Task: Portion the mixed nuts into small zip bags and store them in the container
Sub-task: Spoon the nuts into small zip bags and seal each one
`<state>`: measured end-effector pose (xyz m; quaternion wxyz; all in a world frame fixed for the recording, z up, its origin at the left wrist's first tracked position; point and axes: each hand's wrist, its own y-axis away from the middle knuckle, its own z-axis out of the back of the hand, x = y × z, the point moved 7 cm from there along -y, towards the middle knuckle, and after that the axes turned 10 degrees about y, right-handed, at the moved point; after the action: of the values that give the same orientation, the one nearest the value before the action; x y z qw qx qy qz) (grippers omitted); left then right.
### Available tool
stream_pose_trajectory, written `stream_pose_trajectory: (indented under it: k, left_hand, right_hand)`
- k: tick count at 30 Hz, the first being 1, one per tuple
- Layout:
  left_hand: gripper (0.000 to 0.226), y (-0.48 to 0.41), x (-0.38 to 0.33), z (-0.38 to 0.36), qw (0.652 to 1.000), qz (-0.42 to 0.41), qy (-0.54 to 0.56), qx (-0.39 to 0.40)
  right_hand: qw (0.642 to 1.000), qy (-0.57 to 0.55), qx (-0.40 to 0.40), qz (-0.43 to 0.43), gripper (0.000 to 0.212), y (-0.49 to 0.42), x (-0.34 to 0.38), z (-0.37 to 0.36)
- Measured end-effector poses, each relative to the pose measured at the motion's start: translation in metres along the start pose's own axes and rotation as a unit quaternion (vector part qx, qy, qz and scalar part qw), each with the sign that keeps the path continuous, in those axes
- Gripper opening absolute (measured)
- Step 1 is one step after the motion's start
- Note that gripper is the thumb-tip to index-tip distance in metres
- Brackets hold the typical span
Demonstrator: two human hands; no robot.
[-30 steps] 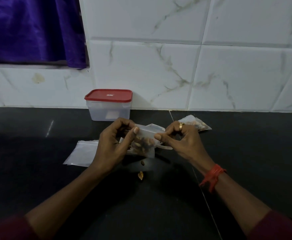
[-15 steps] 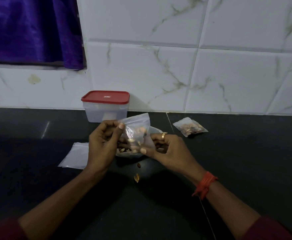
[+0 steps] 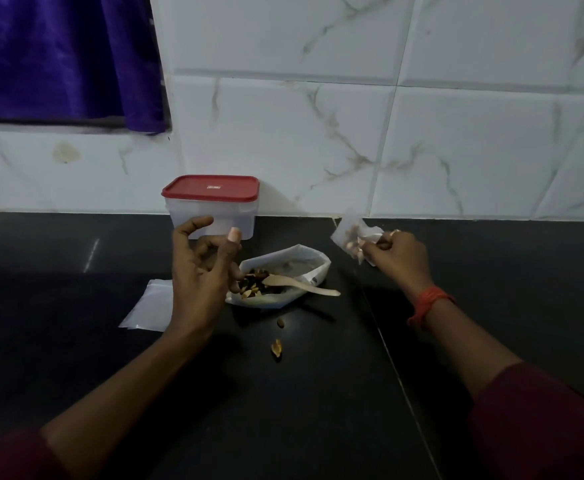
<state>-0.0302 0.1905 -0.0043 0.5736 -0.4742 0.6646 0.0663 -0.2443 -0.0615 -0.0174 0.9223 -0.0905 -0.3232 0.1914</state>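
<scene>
My right hand (image 3: 396, 256) grips a small clear zip bag (image 3: 347, 235) with nuts inside, held just above the counter near the wall at the right. My left hand (image 3: 202, 268) hovers with its fingers loosely curled and holds nothing, in front of the red-lidded plastic container (image 3: 211, 206). Between my hands lies the large open bag of mixed nuts (image 3: 283, 277), with a wooden spoon (image 3: 301, 285) resting in it. A flat stack of empty zip bags (image 3: 150, 306) lies left of my left wrist, partly hidden by it.
Two loose nuts (image 3: 277, 348) lie on the black counter (image 3: 318, 393) in front of the large bag. The container stands shut against the white tiled wall (image 3: 318, 133). A purple curtain (image 3: 58, 57) hangs at the upper left.
My left hand let go of the small bag and lifted away. My right hand carried the bag to the right, uncovering the large nut bag and spoon.
</scene>
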Motion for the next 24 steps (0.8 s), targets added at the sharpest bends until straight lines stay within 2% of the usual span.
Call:
stream_pose_trajectory:
  k: [3,5,6,8,10,12,14,17,20,24]
  left_hand:
    - [0.053,0.0,-0.003,0.0,1.0,-0.004,0.007,0.002]
    - [0.051,-0.001,-0.004,0.002,1.0,-0.011,0.002,0.0]
    - [0.048,-0.001,-0.004,0.003,1.0,-0.017,-0.001,-0.002]
    - [0.04,-0.002,-0.008,0.004,0.999,-0.04,-0.023,-0.003]
    - [0.024,-0.006,-0.016,0.009,0.994,-0.084,-0.07,0.0]
    - [0.023,-0.013,-0.027,0.016,0.981,-0.135,-0.139,0.012]
    - [0.028,-0.022,-0.034,0.026,0.954,-0.172,-0.245,0.023]
    - [0.019,-0.035,-0.03,0.043,0.883,-0.162,-0.441,0.023]
    - [0.017,-0.043,-0.012,0.055,0.825,-0.092,-0.554,0.061]
    - [0.016,-0.047,0.01,0.066,0.75,0.042,-0.634,0.181]
  right_hand:
    - [0.998,0.07,-0.003,-0.002,0.03,-0.006,-0.011,-0.007]
    - [0.992,0.118,-0.043,-0.002,0.024,-0.006,-0.014,-0.002]
    - [0.989,0.132,-0.069,-0.001,0.034,-0.005,-0.014,0.002]
    - [0.986,0.128,-0.109,0.008,0.045,-0.001,-0.013,0.007]
    - [0.989,0.089,-0.116,0.033,0.036,0.007,-0.005,0.007]
    - [0.99,0.047,-0.111,0.075,0.023,0.022,0.013,0.005]
    - [0.985,0.006,-0.11,0.134,0.014,0.043,0.04,0.005]
    - [0.968,0.014,-0.068,0.24,0.011,0.083,0.083,-0.004]
    - [0.936,0.031,-0.069,0.345,0.014,0.122,0.11,-0.009]
    - [0.896,0.063,-0.076,0.433,0.023,0.144,0.117,-0.018]
